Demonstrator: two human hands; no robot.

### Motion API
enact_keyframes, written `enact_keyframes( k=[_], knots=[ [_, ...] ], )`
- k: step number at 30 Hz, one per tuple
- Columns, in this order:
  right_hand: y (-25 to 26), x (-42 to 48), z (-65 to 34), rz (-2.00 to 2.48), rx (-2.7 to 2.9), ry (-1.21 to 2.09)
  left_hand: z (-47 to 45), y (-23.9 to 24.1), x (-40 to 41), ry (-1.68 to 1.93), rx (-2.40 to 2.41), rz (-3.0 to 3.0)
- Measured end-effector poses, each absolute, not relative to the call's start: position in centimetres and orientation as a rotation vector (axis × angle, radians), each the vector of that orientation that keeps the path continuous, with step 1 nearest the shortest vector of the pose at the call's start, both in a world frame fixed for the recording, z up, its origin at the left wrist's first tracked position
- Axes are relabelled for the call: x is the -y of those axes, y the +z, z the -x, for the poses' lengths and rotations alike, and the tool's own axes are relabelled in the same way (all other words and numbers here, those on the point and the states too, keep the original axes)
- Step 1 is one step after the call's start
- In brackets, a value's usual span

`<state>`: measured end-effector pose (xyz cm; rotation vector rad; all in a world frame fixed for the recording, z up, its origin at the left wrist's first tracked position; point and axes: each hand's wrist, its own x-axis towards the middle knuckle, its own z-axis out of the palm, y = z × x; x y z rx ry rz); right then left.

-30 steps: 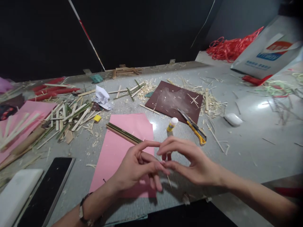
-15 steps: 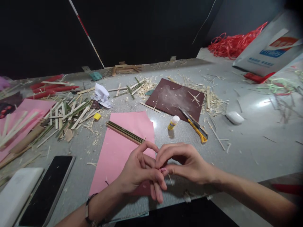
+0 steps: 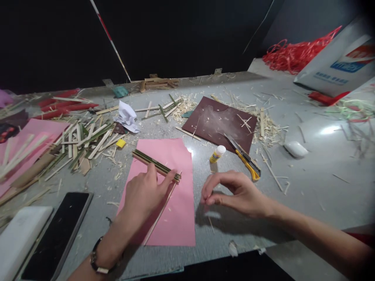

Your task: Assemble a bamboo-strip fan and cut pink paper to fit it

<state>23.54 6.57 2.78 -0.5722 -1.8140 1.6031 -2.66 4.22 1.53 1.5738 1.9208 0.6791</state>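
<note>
My left hand (image 3: 142, 195) lies on the pink paper sheet (image 3: 175, 218), with thumb and forefinger closed on the near end of a bundle of green bamboo strips (image 3: 146, 159). A thin pale stick (image 3: 159, 214) runs out from under that hand toward me. My right hand (image 3: 234, 193) hovers just right of the sheet, fingers curled and the fingertips pinched together; what they hold, if anything, is too small to make out. A small glue bottle (image 3: 217, 153) stands just beyond it.
A yellow utility knife (image 3: 246, 160) lies by a brown board (image 3: 219, 123). Loose bamboo strips (image 3: 84, 140) and shavings cover the left, with crumpled paper (image 3: 126, 116). A black phone (image 3: 55, 234) lies at near left. A white oval object (image 3: 295, 149), red cord (image 3: 293, 54) and a bag (image 3: 345, 62) sit right.
My hands were touching fingertip to fingertip over the sheet's near corner. They have parted: the left moved forward-left onto the bamboo bundle, the right stayed, still pinched.
</note>
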Motion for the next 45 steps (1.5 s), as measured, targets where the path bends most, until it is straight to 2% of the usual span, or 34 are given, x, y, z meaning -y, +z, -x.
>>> enact_keyframes(
  k=[4, 7, 16, 25, 32, 38, 45],
  knots=[
    [1.7, -8.0, -22.6, 0.683, 2.124, 1.24, 1.5, 1.0, -4.9, 0.615, -2.087, -1.647],
    [0.4, -8.5, -21.9, 0.825, 2.129, 1.147, 0.8, 0.9, -5.2, 0.573, -2.09, -1.685],
    [-0.9, -8.3, -22.0, 0.929, 1.963, 1.268, 1.8, 1.1, -5.2, 0.478, -1.555, -1.746],
    [0.1, -8.1, -21.9, 0.825, 1.845, 1.395, 1.9, 2.1, -3.5, 0.743, -1.393, -1.497],
    [1.3, -7.5, -21.8, 0.719, 1.671, 1.44, 0.6, 3.1, -1.9, 0.948, -1.047, -1.157],
    [2.4, -6.9, -21.9, 0.631, 1.75, 1.367, 0.0, 3.6, -1.4, 0.889, -1.052, -1.159],
    [2.3, -6.1, -21.2, 0.652, 1.642, 1.513, -0.2, 3.6, -0.7, 0.879, -1.257, -1.36]
  ],
)
